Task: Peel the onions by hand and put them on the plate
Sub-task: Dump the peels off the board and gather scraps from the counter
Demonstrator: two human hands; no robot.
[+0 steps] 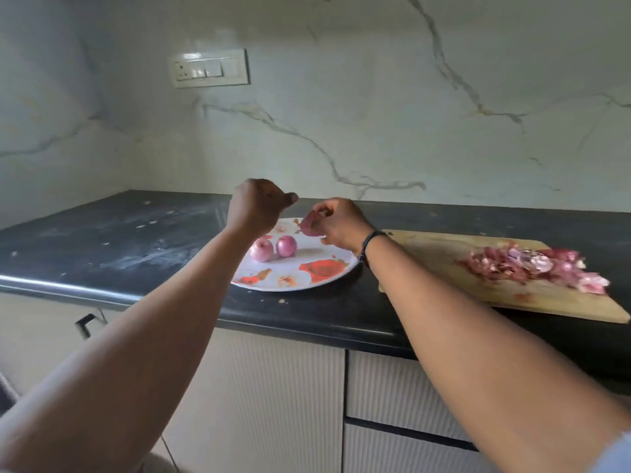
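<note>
While both arms reach over the counter [112, 233], I see my right hand [336, 223] above the far side of the plate [327, 273], fingers curled round a piece of red onion [309, 225]. That piece looks dark purple-red, papery and ragged at the edge; can't tell if it's a whole bulb or just skin, the fingers hide most of it. Left hand [254, 208] is raised above the plate's left side, fingers curled in, thumb poking out toward the right hand. Nothing visible in it.

Two peeled onions [273, 249] sit on the plate, side by side and just about touching, left-centre of it. Both are smooth, glossy, pale pink-purple, small and round, no loose skin on them. Plate is white with red-orange flower print, lying flat on the black counter.

Cutting board [444, 254] lies right of the plate, near but apart. A heap of onion peels [536, 266] is on its right half: torn purple and pinkish-white scraps, piled loosely.

Black band [370, 238] on the right wrist. Marble-look wall behind, switch panel [210, 68] up left.
</note>
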